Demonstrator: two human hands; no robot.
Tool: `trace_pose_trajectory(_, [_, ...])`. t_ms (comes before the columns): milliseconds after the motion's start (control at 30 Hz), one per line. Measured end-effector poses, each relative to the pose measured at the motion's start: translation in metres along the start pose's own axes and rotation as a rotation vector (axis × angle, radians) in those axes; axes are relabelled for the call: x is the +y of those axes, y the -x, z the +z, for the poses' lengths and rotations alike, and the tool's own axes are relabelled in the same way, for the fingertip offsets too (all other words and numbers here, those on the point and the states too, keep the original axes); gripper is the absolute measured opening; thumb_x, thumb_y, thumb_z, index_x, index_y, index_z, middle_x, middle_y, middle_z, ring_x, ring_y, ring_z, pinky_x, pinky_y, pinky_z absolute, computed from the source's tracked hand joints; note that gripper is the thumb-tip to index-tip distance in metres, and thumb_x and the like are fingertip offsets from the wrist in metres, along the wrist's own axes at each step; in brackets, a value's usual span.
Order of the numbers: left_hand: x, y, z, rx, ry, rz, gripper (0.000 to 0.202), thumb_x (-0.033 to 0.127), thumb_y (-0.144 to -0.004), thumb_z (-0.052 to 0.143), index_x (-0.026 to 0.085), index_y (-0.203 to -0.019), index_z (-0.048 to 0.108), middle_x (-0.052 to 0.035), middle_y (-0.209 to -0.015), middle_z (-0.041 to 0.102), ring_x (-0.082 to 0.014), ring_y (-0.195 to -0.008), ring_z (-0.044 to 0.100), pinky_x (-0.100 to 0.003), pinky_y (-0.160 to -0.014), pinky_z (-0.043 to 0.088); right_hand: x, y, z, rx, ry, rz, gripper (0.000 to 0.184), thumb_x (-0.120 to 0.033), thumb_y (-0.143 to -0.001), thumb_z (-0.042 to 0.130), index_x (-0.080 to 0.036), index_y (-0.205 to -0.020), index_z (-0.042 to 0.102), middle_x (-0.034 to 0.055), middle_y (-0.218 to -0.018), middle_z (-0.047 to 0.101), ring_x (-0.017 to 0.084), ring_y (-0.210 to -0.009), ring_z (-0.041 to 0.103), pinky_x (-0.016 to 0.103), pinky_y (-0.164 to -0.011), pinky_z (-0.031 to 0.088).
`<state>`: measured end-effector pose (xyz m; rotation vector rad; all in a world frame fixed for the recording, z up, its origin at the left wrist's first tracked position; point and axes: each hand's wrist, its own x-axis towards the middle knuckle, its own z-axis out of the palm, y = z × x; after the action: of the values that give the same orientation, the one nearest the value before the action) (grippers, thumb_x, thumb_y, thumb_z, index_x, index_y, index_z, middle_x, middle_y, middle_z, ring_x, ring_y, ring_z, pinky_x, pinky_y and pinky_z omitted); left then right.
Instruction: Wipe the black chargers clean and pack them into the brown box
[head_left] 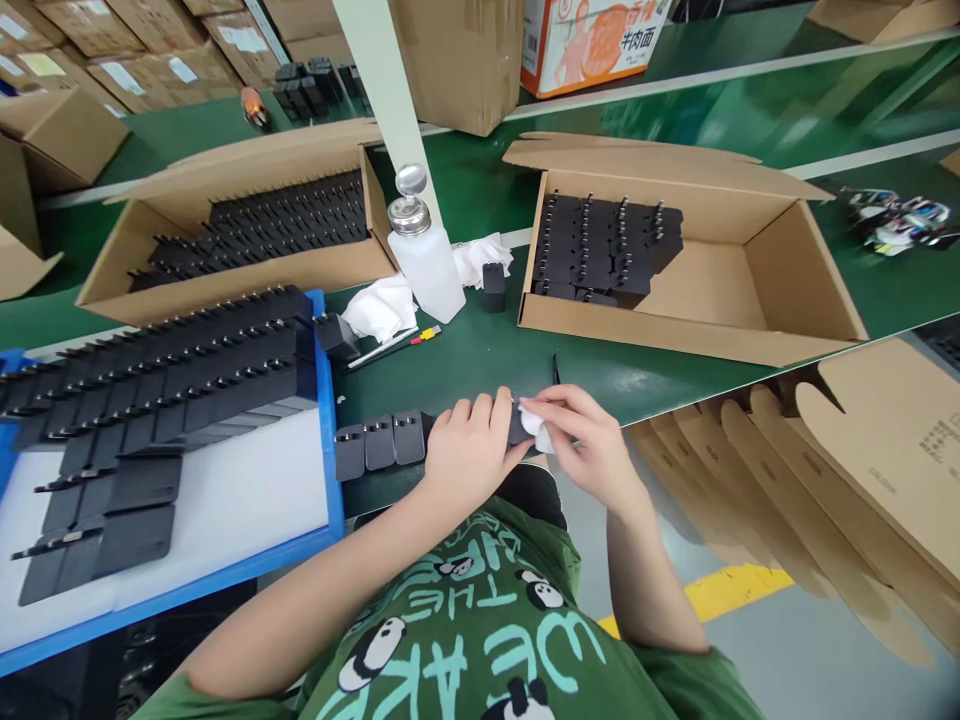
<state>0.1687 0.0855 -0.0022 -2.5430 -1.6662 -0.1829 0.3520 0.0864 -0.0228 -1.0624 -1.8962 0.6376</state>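
Note:
At the front edge of the green bench, my left hand (pixel 466 445) is closed around a black plug adapter (pixel 516 428), mostly hidden by the fingers. My right hand (pixel 589 440) pinches a crumpled white tissue (pixel 535 426) against that adapter. Just left of my left hand, several black adapters stand in a short row (pixel 379 442), prongs up. Beyond my hands, a single adapter (pixel 493 287) stands near a white pump bottle (pixel 429 255). Crumpled white tissue (pixel 381 308) lies left of the bottle, beside another adapter (pixel 336 336).
A blue-rimmed tray (pixel 332 450) on the left holds many adapters. Two open cartons, one at back left (pixel 300 272) and a part-filled one at right (pixel 720 335), contain more. A yellow-and-red-tipped pen-like tool (pixel 426 336) lies on the bench. Flat cardboard pieces (pixel 892 470) stand at right.

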Motion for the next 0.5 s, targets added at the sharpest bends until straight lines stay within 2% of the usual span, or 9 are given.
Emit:
trace_pose_trajectory(100, [0.001, -0.002, 0.000, -0.031, 0.022, -0.010, 0.057, 0.052, -0.092, 0.054, 0.007, -0.128, 0.058, -0.0131, -0.095, 0.067, -0.0287, -0.080, 0.064, -0.039, -0.064, 0.048, 0.004, -0.002, 0.000, -0.104, -0.004, -0.089, 0.041, -0.008, -0.096, 0.042, -0.026, -0.124, 0.065, 0.0090, -0.111, 0.062, 0.017, -0.099, 0.064, 0.033, -0.083, 0.057])
trace_pose_trajectory(200, [-0.003, -0.005, -0.005, -0.086, 0.133, -0.032, 0.058, 0.048, -0.089, 0.060, 0.006, -0.129, 0.057, -0.0151, -0.096, 0.068, -0.0316, -0.084, 0.065, -0.040, -0.067, 0.049, 0.000, 0.008, -0.021, -0.242, -0.047, -0.071, 0.043, -0.005, -0.094, 0.042, -0.027, -0.120, 0.068, 0.0069, -0.108, 0.065, 0.015, -0.095, 0.065, 0.030, -0.079, 0.056])
trace_pose_trajectory(233, [-0.007, -0.006, -0.008, -0.085, 0.218, -0.065, 0.059, 0.049, -0.087, 0.062, 0.006, -0.128, 0.057, -0.0159, -0.098, 0.068, -0.0327, -0.086, 0.065, -0.041, -0.069, 0.050, -0.002, 0.011, -0.029, -0.244, -0.070, -0.043, 0.043, -0.004, -0.094, 0.044, -0.029, -0.119, 0.068, 0.0058, -0.107, 0.065, 0.015, -0.093, 0.065, 0.029, -0.076, 0.056])
trace_pose_trajectory(267, [-0.011, -0.006, -0.013, -0.070, 0.341, -0.120, 0.059, 0.050, -0.085, 0.064, 0.007, -0.126, 0.058, -0.0161, -0.101, 0.068, -0.0333, -0.090, 0.065, -0.042, -0.073, 0.050, -0.006, 0.013, -0.034, -0.191, -0.093, -0.005, 0.043, -0.004, -0.093, 0.046, -0.030, -0.119, 0.069, 0.0050, -0.106, 0.066, 0.015, -0.091, 0.065, 0.028, -0.073, 0.055])
trace_pose_trajectory(300, [-0.017, -0.007, -0.018, -0.038, 0.502, -0.200, 0.059, 0.052, -0.083, 0.066, 0.010, -0.124, 0.059, -0.0152, -0.104, 0.068, -0.0328, -0.093, 0.065, -0.041, -0.076, 0.050, -0.010, 0.014, -0.038, -0.069, -0.112, 0.042, 0.042, -0.004, -0.092, 0.049, -0.030, -0.117, 0.070, 0.0043, -0.105, 0.067, 0.015, -0.090, 0.065, 0.028, -0.071, 0.053])
trace_pose_trajectory(367, [-0.028, -0.007, -0.032, 0.038, 0.935, -0.405, 0.056, 0.057, -0.079, 0.068, 0.016, -0.117, 0.061, -0.0103, -0.103, 0.069, -0.0281, -0.091, 0.066, -0.037, -0.079, 0.051, -0.020, 0.011, -0.036, 0.336, -0.144, 0.135, 0.038, -0.005, -0.088, 0.058, -0.031, -0.112, 0.073, 0.0036, -0.102, 0.068, 0.017, -0.091, 0.064, 0.030, -0.071, 0.052])
trace_pose_trajectory(433, [-0.038, -0.007, -0.045, 0.039, 1.426, -0.634, 0.057, 0.069, -0.076, 0.065, 0.019, -0.103, 0.064, -0.0058, -0.088, 0.069, -0.0218, -0.075, 0.065, -0.032, -0.069, 0.052, -0.037, 0.003, -0.025, 0.746, -0.166, 0.166, 0.034, -0.005, -0.083, 0.066, -0.030, -0.104, 0.076, 0.0033, -0.098, 0.069, 0.018, -0.090, 0.064, 0.032, -0.074, 0.051])
trace_pose_trajectory(467, [-0.042, -0.007, -0.051, 0.008, 1.645, -0.740, 0.061, 0.075, -0.073, 0.062, 0.018, -0.097, 0.065, -0.0047, -0.079, 0.068, -0.0198, -0.066, 0.063, -0.031, -0.062, 0.051, -0.048, -0.002, -0.018, 0.877, -0.150, 0.160, 0.034, -0.005, -0.082, 0.067, -0.030, -0.103, 0.077, 0.0037, -0.097, 0.069, 0.019, -0.090, 0.064, 0.034, -0.075, 0.051])
trace_pose_trajectory(500, [-0.044, -0.007, -0.056, -0.030, 1.822, -0.829, 0.065, 0.079, -0.070, 0.061, 0.018, -0.092, 0.066, -0.0045, -0.074, 0.066, -0.0188, -0.060, 0.062, -0.030, -0.057, 0.050, -0.060, -0.007, -0.011, 0.889, -0.114, 0.133, 0.036, -0.005, -0.082, 0.067, -0.029, -0.106, 0.076, 0.0046, -0.098, 0.069, 0.020, -0.090, 0.064, 0.035, -0.076, 0.052])
